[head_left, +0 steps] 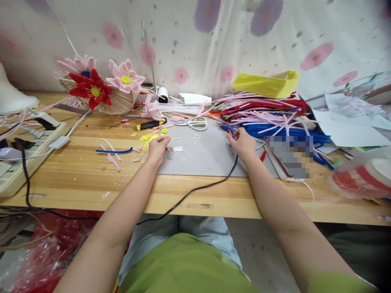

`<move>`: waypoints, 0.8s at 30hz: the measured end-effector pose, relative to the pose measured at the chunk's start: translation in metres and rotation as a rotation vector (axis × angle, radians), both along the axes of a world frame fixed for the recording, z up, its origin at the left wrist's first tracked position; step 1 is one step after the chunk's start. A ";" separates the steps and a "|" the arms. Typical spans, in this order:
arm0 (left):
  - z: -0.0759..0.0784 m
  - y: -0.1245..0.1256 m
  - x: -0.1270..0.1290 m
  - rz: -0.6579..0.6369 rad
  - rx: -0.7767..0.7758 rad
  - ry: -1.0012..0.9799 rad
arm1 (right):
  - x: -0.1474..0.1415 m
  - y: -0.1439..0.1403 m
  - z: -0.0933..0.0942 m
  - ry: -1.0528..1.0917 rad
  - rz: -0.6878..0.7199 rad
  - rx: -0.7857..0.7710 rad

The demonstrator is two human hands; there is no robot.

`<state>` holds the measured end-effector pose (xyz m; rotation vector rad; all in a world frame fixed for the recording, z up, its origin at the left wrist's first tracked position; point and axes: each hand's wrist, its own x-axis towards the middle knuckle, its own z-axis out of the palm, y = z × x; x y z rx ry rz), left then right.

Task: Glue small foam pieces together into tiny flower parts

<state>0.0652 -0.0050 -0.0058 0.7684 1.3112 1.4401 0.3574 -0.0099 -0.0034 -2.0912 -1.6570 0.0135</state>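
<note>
view: head, single camera | position: above the seated person | facing: forward and down over the bench (91,179) | range: close, both forearms in frame

Pale wooden worktop (76,175), honey grain; grey cutting mat (201,156) at centre. Left of mat: blue fuzzy stem (114,151), pink scraps. Behind mat: red chenille flower (91,90) with yellow centre, pink chenille flower (126,78), white-handled scissors (195,122), yellow paper box (267,84). White backdrop cloth (244,44), pink and purple floral print.
</note>
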 end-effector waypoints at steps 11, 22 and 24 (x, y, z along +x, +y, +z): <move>-0.001 0.001 -0.001 -0.024 -0.010 0.041 | -0.003 0.008 0.006 0.210 -0.164 -0.040; 0.001 -0.001 -0.002 -0.029 -0.021 0.010 | -0.073 -0.003 0.010 1.158 0.147 0.090; 0.001 -0.001 -0.003 -0.034 -0.028 0.011 | -0.075 0.004 0.012 1.249 0.215 0.041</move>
